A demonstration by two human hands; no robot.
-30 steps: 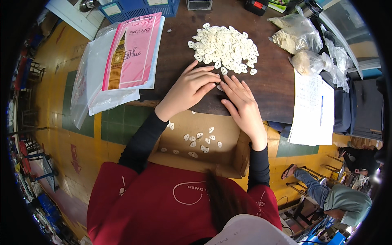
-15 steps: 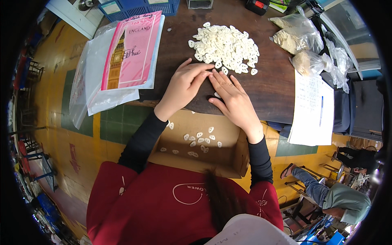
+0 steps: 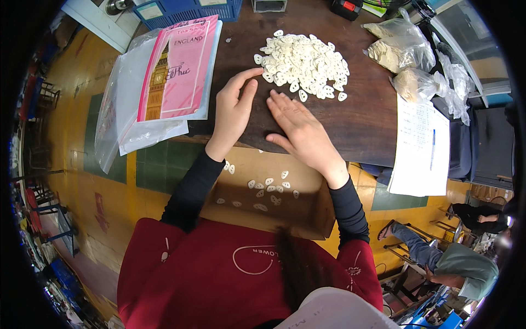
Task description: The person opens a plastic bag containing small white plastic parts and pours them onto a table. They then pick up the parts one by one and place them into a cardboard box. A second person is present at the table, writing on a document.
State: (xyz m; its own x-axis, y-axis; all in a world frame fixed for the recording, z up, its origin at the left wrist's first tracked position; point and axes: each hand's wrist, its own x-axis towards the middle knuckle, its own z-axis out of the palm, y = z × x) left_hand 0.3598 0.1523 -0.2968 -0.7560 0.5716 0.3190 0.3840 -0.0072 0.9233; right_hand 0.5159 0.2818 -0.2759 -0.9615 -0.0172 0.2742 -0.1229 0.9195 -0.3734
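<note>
A heap of small cream-white flat pieces point(image 3: 304, 63), rounded-triangular with holes in them, lies on the dark wooden table point(image 3: 367, 129). My left hand point(image 3: 233, 112) is at the heap's near left side. Its index finger reaches to the edge pieces, the thumb stands apart, and no piece shows in it. Just in front of the heap, my right hand point(image 3: 300, 127) rests palm down over the tabletop with its fingers stretched out; whatever is under the palm is hidden. Below the table edge, a cardboard box point(image 3: 298, 219) holds several similar loose pieces point(image 3: 269, 181).
To the left lies a pink booklet point(image 3: 183, 71) on clear plastic sleeves, with a blue crate point(image 3: 189, 12) behind. On the right are bags of pale pieces point(image 3: 400, 46) and written sheets point(image 3: 419, 148) with a pen. Another person point(image 3: 463, 266) is off to the lower right.
My hands have parted from where their fingertips met. The left moved left and its index finger forward to the heap; the right shifted slightly left. A piece by my right thumb no longer shows.
</note>
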